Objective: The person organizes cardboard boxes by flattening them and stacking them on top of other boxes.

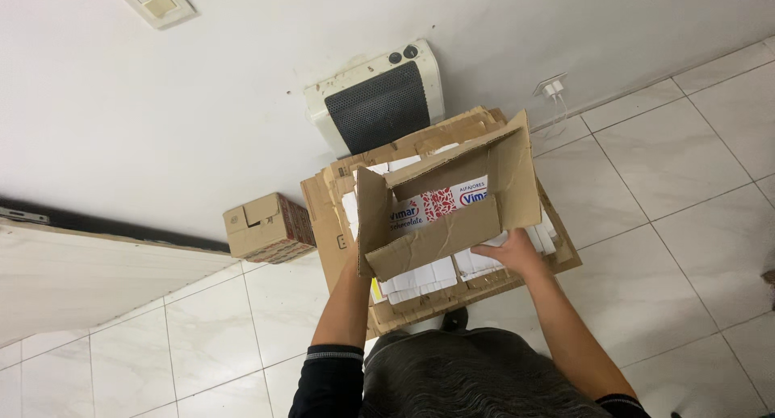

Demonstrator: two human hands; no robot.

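1. Nearest me, at 6 o'clock, I see the person's lap in dark grey ribbed cloth [476,378], with both forearms running up from black cuffs.
2. The right hand [510,252] lies at about 1 o'clock from the lap. Its fingers are spread fairly flat, palm down, against the lower near edge of the open cardboard box [440,200] and touching the white packets [476,263] just beneath. It presses or props more than it clenches.
3. The left hand [353,261] sits at 11 o'clock from the lap, at the box's left flap. The flap hides the fingers, so I cannot tell how far they are closed; the hand seems to be steadying that side.
4. The box itself is raised and tilted toward me, mouth open, flaps splayed. A red and white printed carton [440,202] shows inside.
5. Below and around the box lies a larger flattened cardboard tray [327,216], packed with rows of the white packets. It crowds the space under both hands.
6. At 9 o'clock from the box, well apart on the pale floor tiles, a small closed cardboard box [266,227] stands by the wall.
7. Farther, at 12 o'clock, a white fan heater with a black grille [378,103] leans at the wall just behind the tray.
8. At 2 o'clock, a white plug and cable [554,91] sit in a wall socket.
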